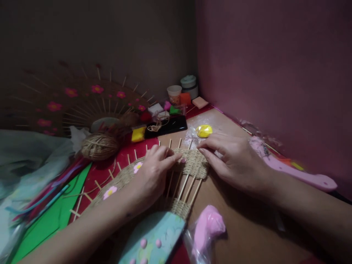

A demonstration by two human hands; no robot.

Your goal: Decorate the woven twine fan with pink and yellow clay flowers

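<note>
A woven twine fan [195,161] with thin wooden sticks lies on the table, its handle end covered in light blue patterned material [156,234] with pink dots. My left hand [156,170] grips the woven band from above, one finger reaching toward a small pink clay ball [183,160]. Pink-and-white clay flowers [110,192] sit further along the band. Over the band's right end, my right hand [233,159] is closed in a pinch; what lies between the fingertips, if anything, is too small to make out. Beyond it is yellow clay [204,131] on clear plastic.
Pink clay in plastic [210,223] lies near the front. A black phone [170,126], a yellow clay pack [138,134] and a twine ball [99,146] stand behind. Left are green sheets [52,212] and a larger flowered fan [71,92]. A pink handled tool [302,174] is right, along the wall.
</note>
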